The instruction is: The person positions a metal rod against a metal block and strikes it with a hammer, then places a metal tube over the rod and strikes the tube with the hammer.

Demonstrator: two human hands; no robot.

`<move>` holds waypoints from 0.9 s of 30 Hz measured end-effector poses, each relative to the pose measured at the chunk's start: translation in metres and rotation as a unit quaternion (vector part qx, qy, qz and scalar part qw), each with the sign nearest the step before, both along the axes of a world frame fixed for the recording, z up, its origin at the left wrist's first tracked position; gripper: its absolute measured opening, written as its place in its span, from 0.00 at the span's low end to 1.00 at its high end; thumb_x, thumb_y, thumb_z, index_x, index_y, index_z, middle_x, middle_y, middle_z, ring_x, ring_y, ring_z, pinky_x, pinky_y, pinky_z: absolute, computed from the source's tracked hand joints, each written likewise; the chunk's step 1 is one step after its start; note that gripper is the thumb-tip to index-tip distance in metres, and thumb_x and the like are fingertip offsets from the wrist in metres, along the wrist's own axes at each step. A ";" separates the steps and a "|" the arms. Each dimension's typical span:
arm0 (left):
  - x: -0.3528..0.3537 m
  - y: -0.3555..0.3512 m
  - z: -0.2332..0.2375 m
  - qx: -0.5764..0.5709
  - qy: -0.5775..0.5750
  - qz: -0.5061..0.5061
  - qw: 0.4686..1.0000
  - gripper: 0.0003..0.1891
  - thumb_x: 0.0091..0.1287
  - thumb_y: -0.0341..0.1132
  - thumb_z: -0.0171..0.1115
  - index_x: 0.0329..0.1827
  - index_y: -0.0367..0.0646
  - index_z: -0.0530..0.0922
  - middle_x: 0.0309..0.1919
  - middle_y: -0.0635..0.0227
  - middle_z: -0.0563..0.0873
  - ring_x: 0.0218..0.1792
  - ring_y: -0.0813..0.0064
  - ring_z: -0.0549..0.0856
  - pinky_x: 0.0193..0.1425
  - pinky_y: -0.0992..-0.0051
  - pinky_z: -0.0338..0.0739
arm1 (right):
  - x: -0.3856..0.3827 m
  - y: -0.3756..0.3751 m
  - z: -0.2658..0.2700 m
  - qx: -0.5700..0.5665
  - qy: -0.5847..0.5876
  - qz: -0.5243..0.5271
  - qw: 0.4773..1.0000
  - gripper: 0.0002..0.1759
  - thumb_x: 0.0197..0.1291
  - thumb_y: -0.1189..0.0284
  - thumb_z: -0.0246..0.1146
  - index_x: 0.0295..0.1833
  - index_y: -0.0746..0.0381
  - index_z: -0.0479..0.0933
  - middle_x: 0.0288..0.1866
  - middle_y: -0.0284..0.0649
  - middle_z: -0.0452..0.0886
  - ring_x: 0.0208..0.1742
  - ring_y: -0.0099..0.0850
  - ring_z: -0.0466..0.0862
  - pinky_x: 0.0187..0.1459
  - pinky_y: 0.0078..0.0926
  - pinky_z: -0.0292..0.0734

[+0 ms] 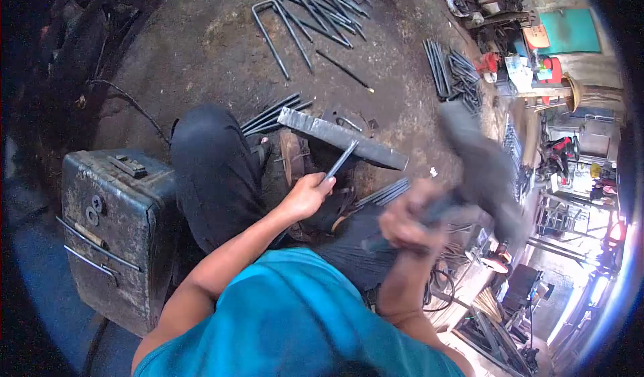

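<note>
My left hand is closed around a metal rod. The rod's far end meets the edge of a thick, flat-topped steel block, which looks like an anvil, in front of my knees. To the right, my right hand is smeared by motion, its fingers wrapped around the handle of a hammer. The large dark hammer head is blurred and raised, apart from the rod. Beside the block, a bundle of straight rods lies on the ground, and more rods show near my right leg.
Bent U-shaped rods lie piled ahead, near a single dark rod. Another rod pile is at the right. A worn metal box stands by my left leg, with washers and rods on its side.
</note>
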State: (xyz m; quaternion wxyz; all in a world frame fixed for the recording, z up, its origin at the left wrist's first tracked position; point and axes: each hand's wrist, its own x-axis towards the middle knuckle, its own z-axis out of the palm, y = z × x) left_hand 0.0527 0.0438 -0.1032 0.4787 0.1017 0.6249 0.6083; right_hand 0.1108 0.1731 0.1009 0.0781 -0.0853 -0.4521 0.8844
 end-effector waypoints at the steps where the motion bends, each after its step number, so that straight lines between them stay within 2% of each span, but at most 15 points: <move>1: 0.000 0.000 -0.001 0.009 -0.018 -0.002 1.000 0.19 0.76 0.47 0.49 0.33 0.41 0.74 0.20 0.76 0.72 0.21 0.82 0.69 0.25 0.75 0.65 | 0.003 0.002 -0.025 -0.027 -0.129 0.010 0.991 0.19 0.48 0.86 0.66 0.31 0.58 0.62 0.15 0.29 0.62 0.09 0.20 0.60 0.12 0.22 0.54; 3: 0.000 -0.003 0.009 0.013 -0.029 -0.009 0.999 0.18 0.75 0.47 0.51 0.35 0.41 0.74 0.20 0.77 0.71 0.21 0.83 0.69 0.24 0.75 0.64 | 0.005 0.010 -0.088 -0.035 -0.325 0.025 0.945 0.14 0.56 0.82 0.62 0.34 0.55 0.64 0.15 0.28 0.60 0.08 0.19 0.59 0.12 0.21 0.53; 5: -0.004 -0.006 0.030 0.049 -0.024 -0.025 0.998 0.18 0.74 0.47 0.52 0.35 0.42 0.74 0.20 0.77 0.71 0.21 0.83 0.69 0.24 0.75 0.64 | 0.009 0.017 -0.092 -0.081 -0.291 -0.030 0.953 0.11 0.57 0.82 0.61 0.36 0.56 0.67 0.15 0.27 0.59 0.08 0.18 0.59 0.11 0.20 0.54; 7: -0.003 -0.006 0.014 0.017 -0.014 -0.039 0.999 0.18 0.74 0.47 0.53 0.35 0.41 0.75 0.20 0.77 0.71 0.21 0.83 0.70 0.24 0.74 0.64 | 0.011 0.035 -0.070 -0.175 -0.256 -0.061 0.949 0.08 0.58 0.81 0.59 0.41 0.57 0.71 0.15 0.26 0.60 0.08 0.17 0.58 0.09 0.20 0.54; 8: 0.002 -0.005 0.010 0.014 -0.014 -0.022 1.000 0.18 0.74 0.47 0.53 0.35 0.41 0.74 0.20 0.77 0.71 0.21 0.83 0.70 0.23 0.75 0.64 | 0.014 0.038 -0.060 -0.189 -0.218 -0.049 0.956 0.09 0.59 0.80 0.58 0.43 0.57 0.73 0.14 0.26 0.60 0.08 0.16 0.57 0.08 0.21 0.55; 10: -0.004 0.001 0.003 -0.007 0.001 -0.018 1.000 0.19 0.75 0.49 0.51 0.32 0.42 0.73 0.20 0.77 0.70 0.20 0.83 0.68 0.22 0.76 0.62 | 0.013 0.030 -0.024 -0.146 -0.127 -0.041 0.980 0.10 0.58 0.83 0.57 0.42 0.58 0.68 0.14 0.29 0.59 0.06 0.19 0.57 0.07 0.23 0.57; 13: -0.004 0.002 0.011 0.037 -0.066 0.010 0.997 0.21 0.76 0.50 0.47 0.30 0.43 0.71 0.19 0.78 0.69 0.18 0.83 0.67 0.21 0.76 0.61 | 0.008 0.018 0.026 -0.047 -0.002 -0.034 0.998 0.17 0.50 0.85 0.63 0.37 0.59 0.62 0.15 0.31 0.59 0.07 0.21 0.59 0.08 0.24 0.56; 14: -0.004 0.005 0.008 0.017 -0.037 -0.001 0.999 0.22 0.77 0.51 0.44 0.29 0.44 0.71 0.18 0.79 0.68 0.18 0.84 0.66 0.20 0.77 0.60 | 0.007 0.020 0.021 -0.051 -0.006 -0.041 0.998 0.17 0.50 0.85 0.63 0.37 0.59 0.62 0.15 0.31 0.59 0.07 0.21 0.59 0.08 0.24 0.56; 16: -0.003 0.007 0.008 0.011 -0.029 -0.008 0.999 0.22 0.77 0.51 0.44 0.29 0.44 0.71 0.18 0.78 0.68 0.18 0.84 0.66 0.20 0.77 0.60 | 0.003 0.022 0.008 0.016 0.144 0.089 0.985 0.16 0.51 0.83 0.60 0.34 0.58 0.58 0.15 0.31 0.63 0.07 0.20 0.60 0.09 0.21 0.57; 18: -0.005 0.007 0.008 0.008 -0.016 -0.013 1.000 0.22 0.77 0.51 0.44 0.29 0.44 0.71 0.18 0.78 0.68 0.18 0.84 0.66 0.20 0.77 0.60 | 0.011 0.008 -0.021 -0.007 0.014 0.055 0.998 0.16 0.52 0.81 0.62 0.34 0.59 0.59 0.15 0.30 0.63 0.07 0.20 0.61 0.10 0.20 0.55; 20: -0.005 0.006 0.009 0.026 -0.001 -0.018 0.999 0.22 0.78 0.49 0.43 0.29 0.44 0.71 0.17 0.78 0.68 0.18 0.84 0.67 0.21 0.77 0.60 | 0.018 0.010 -0.069 -0.097 -0.253 0.058 0.961 0.15 0.55 0.80 0.64 0.37 0.57 0.63 0.15 0.29 0.62 0.09 0.19 0.60 0.12 0.23 0.58; 21: -0.005 0.003 0.010 0.028 0.001 -0.020 0.999 0.22 0.78 0.49 0.43 0.29 0.44 0.71 0.17 0.78 0.68 0.18 0.84 0.67 0.21 0.77 0.60 | 0.021 0.013 -0.099 -0.133 -0.261 0.027 0.956 0.13 0.57 0.80 0.62 0.38 0.57 0.64 0.15 0.28 0.60 0.08 0.18 0.58 0.11 0.22 0.57; 23: -0.009 0.005 0.013 0.030 -0.055 0.006 0.998 0.22 0.78 0.49 0.43 0.28 0.44 0.70 0.17 0.78 0.68 0.18 0.83 0.66 0.21 0.77 0.60 | 0.020 0.011 -0.088 -0.167 -0.190 0.000 0.968 0.12 0.58 0.81 0.60 0.39 0.57 0.64 0.14 0.28 0.59 0.07 0.18 0.57 0.10 0.21 0.57; 25: 0.003 0.002 0.009 0.028 -0.028 0.012 0.999 0.22 0.78 0.50 0.44 0.28 0.45 0.70 0.17 0.78 0.68 0.17 0.84 0.66 0.19 0.78 0.59 | 0.017 0.019 -0.054 -0.156 -0.180 -0.026 0.971 0.11 0.58 0.80 0.60 0.39 0.57 0.64 0.14 0.29 0.59 0.07 0.19 0.57 0.08 0.22 0.56; 27: -0.005 0.008 0.015 0.020 -0.082 -0.005 0.996 0.22 0.77 0.51 0.44 0.28 0.46 0.70 0.17 0.79 0.67 0.16 0.84 0.65 0.17 0.78 0.57 | 0.016 0.017 -0.017 -0.149 -0.108 -0.016 0.983 0.14 0.56 0.82 0.60 0.37 0.58 0.61 0.15 0.30 0.60 0.06 0.20 0.58 0.07 0.23 0.56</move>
